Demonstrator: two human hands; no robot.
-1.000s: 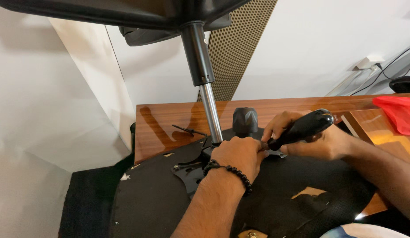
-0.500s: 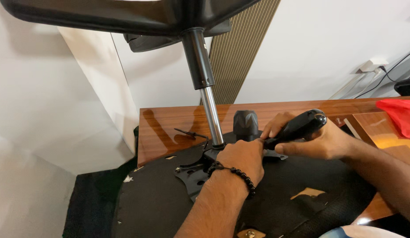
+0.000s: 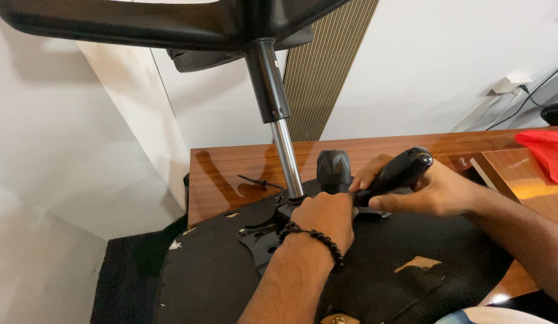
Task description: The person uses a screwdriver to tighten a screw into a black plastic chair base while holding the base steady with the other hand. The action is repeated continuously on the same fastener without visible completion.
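A black-handled tool (image 3: 394, 174) lies gripped in the right hand (image 3: 432, 192), tip near the chair mechanism (image 3: 303, 207) at the gas cylinder (image 3: 286, 156); the left hand (image 3: 327, 219) presses there, fingers curled, on the upturned seat (image 3: 231, 276)

Single head-worn view, looking down and forward from close above both hands: left hand (image 3: 327, 219) centre frame, right hand (image 3: 426, 189) just beside it. Chair gas-lift column (image 3: 278, 120) rises past the lens ahead of the hands. Camera possibly tilted slightly left.
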